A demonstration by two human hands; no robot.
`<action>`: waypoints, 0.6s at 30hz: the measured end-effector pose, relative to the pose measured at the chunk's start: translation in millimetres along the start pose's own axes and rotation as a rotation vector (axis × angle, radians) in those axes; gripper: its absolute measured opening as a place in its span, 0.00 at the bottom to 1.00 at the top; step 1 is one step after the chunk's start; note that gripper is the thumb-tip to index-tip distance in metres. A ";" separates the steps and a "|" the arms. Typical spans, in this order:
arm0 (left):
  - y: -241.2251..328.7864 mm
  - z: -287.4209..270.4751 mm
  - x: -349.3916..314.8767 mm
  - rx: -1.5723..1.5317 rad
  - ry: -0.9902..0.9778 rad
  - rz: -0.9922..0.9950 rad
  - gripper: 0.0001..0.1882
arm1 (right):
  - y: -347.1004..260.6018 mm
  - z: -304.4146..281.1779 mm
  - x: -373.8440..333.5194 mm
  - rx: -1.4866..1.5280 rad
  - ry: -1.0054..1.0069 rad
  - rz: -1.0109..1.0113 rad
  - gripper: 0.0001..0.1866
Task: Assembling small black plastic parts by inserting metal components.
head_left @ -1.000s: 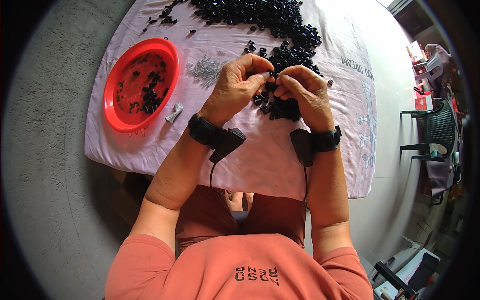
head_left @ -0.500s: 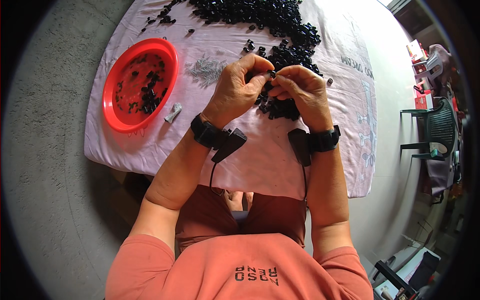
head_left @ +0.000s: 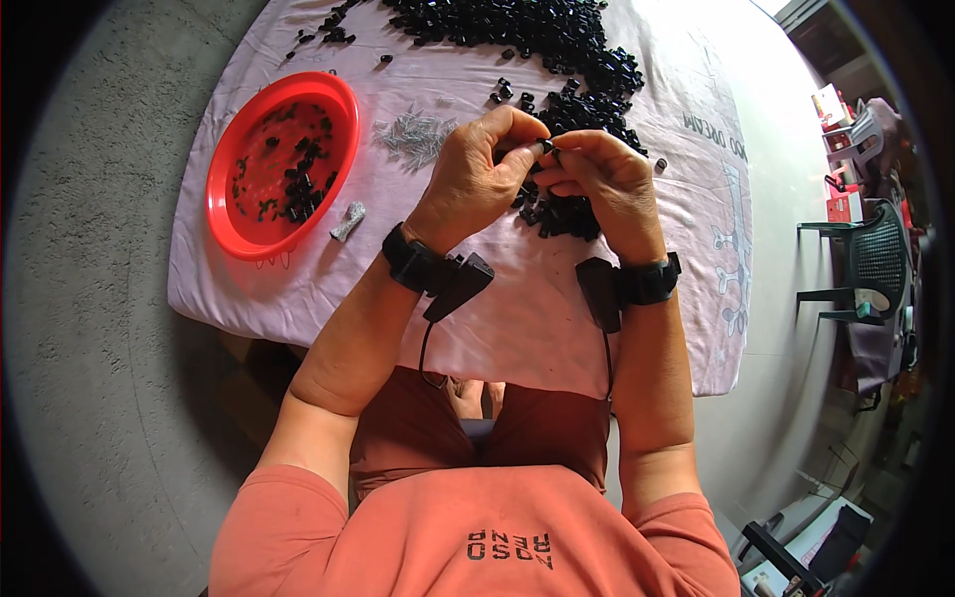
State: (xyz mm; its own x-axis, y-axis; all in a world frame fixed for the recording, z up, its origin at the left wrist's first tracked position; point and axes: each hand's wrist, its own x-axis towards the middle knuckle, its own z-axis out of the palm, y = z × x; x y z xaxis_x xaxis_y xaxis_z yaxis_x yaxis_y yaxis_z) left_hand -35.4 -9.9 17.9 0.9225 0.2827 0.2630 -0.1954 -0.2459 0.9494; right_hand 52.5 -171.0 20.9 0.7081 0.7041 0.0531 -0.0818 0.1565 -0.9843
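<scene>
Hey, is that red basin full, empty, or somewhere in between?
Somewhere in between: small black pieces lie inside the red basin, with bare red showing around them.

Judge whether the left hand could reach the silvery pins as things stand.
Probably yes: the silvery pins lie beside the left hand with nothing visible between, though its fingers seem to be pinching a small black piece.

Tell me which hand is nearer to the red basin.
Left. The left hand is right of the red basin, with the silvery pile between them; the right hand is farther right, beyond the left hand.
</scene>
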 end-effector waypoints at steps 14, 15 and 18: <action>5.6 1.2 -1.5 0.074 0.010 0.033 0.07 | 4.0 -2.6 1.5 -0.074 0.018 -0.025 0.08; 5.4 1.4 -1.6 0.085 0.011 0.040 0.07 | 4.6 -3.1 1.4 -0.087 0.018 -0.024 0.08; 3.8 1.4 -1.9 0.116 0.014 0.062 0.07 | 1.9 -1.1 0.8 -0.113 0.031 -0.006 0.08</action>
State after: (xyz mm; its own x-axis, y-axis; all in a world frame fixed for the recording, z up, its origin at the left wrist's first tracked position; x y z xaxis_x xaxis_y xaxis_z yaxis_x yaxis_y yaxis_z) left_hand -37.5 -12.7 20.8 0.9048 0.2765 0.3239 -0.2115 -0.3684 0.9053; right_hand 53.7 -170.9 18.9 0.7299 0.6812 0.0557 0.0007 0.0807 -0.9967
